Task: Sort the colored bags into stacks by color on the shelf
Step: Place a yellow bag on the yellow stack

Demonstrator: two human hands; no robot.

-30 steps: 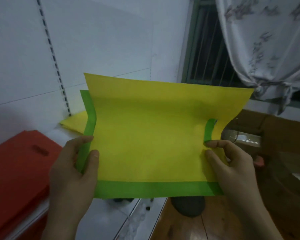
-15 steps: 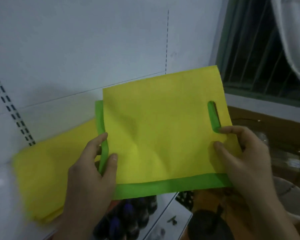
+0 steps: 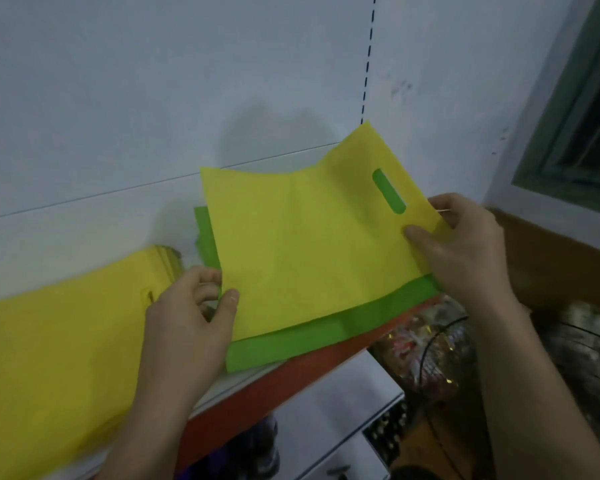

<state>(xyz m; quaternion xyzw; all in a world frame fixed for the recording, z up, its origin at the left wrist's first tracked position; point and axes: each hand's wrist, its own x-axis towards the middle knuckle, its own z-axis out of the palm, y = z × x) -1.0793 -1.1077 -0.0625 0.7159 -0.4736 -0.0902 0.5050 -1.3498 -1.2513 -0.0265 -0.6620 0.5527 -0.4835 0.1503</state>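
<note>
Yellow bag (image 3: 309, 258) atop green bag (image 3: 291, 346), left hand (image 3: 187, 327) pinching one edge, right hand (image 3: 464, 251) the other.

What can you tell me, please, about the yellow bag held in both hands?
The yellow bag is a thin, flat rectangle, seemingly non-woven fabric, lightly creased, with an oblong handle slot near its right edge showing green through it. It lies tilted on a green bag that sticks out along its left and lower edges. The left hand pinches its lower left edge, the right hand its right edge. It sits above the shelf front, right of the yellow stack.
</note>
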